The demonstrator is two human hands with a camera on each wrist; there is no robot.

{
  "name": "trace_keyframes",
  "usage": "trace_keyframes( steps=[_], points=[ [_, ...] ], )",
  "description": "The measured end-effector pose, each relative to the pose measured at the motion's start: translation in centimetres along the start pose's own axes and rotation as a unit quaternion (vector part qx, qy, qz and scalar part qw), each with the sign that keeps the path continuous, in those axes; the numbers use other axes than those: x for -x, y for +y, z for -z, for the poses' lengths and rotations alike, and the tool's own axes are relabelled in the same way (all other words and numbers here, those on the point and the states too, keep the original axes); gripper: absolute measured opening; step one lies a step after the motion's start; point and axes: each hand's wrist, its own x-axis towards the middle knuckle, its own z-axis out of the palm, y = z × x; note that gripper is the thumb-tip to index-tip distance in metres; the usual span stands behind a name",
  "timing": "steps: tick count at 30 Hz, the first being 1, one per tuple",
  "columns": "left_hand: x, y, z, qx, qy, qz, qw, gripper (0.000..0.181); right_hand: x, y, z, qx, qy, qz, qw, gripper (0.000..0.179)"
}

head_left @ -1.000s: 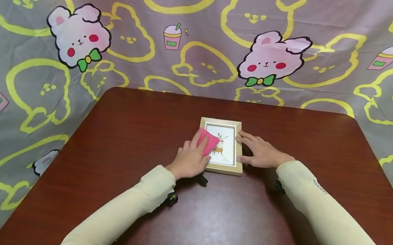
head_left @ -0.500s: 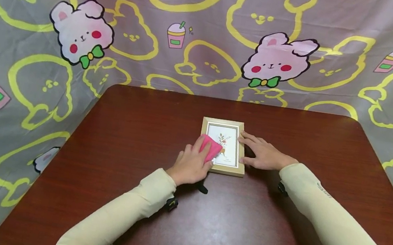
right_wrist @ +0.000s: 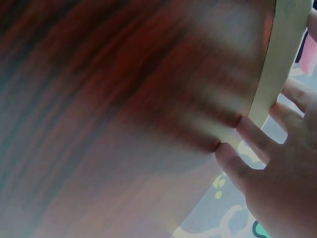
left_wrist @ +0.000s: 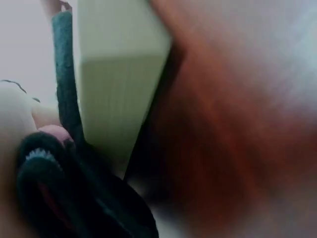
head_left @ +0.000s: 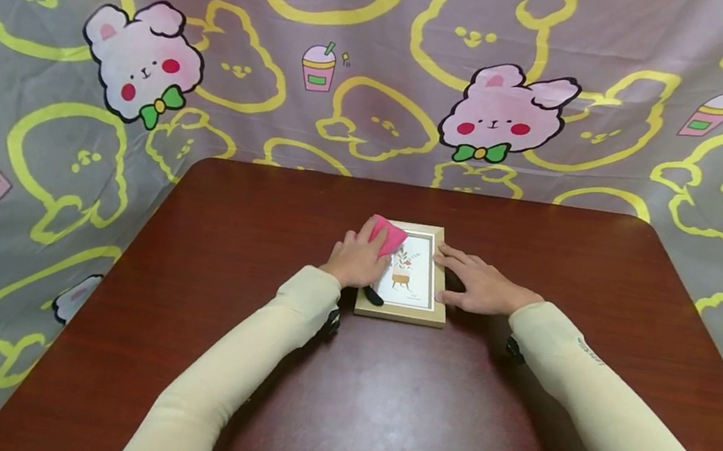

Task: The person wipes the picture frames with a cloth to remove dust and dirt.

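A light wooden picture frame (head_left: 399, 313) lies on the table, with a plant picture showing inside it. My left hand (head_left: 358, 259) holds a folded pink cloth (head_left: 391, 238) against the upper left part of the frame. In the left wrist view the frame's edge (left_wrist: 119, 94) is close up beside a dark strap (left_wrist: 67, 69); most of that hand is out of sight. My right hand (head_left: 480, 283) rests along the frame's right side with its fingers spread. In the right wrist view those fingertips (right_wrist: 229, 150) touch near the frame's side.
The dark red-brown table (head_left: 251, 234) has rounded far corners. Behind it hangs a printed curtain (head_left: 372, 44) with rabbits, cups and yellow outlines, which also runs down both sides.
My left hand dipped slightly toward me with the cloth, then slid away up the frame's left side, uncovering more of the picture's lower part. The right hand stays against the frame.
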Motion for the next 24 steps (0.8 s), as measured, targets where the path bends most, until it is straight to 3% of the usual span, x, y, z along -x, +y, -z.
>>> trace_keyframes(
  steps=[6, 11, 16, 24],
  points=[
    [-0.9, -0.7, 1.2, 0.026, -0.017, 0.003, 0.9995, 0.065, -0.2, -0.2, 0.0, -0.005, -0.008, -0.004, 0.9999, 0.074],
    [-0.8, -1.1, 0.8, 0.026, -0.008, -0.006, 0.9996, 0.066, -0.3, -0.4, 0.1, -0.005, -0.009, -0.005, 0.9999, 0.074],
    [0.3, -1.0, 0.1, 0.013, 0.008, -0.018, 0.9997, 0.066, -0.2, -0.3, 0.1, -0.005, -0.006, -0.002, 1.0000, 0.074],
    [3.1, -0.7, -1.0, -0.018, 0.033, -0.074, 0.9965, 0.062, 0.0, 0.3, 0.1, -0.009, -0.011, -0.010, 0.9998, 0.075]
  ],
)
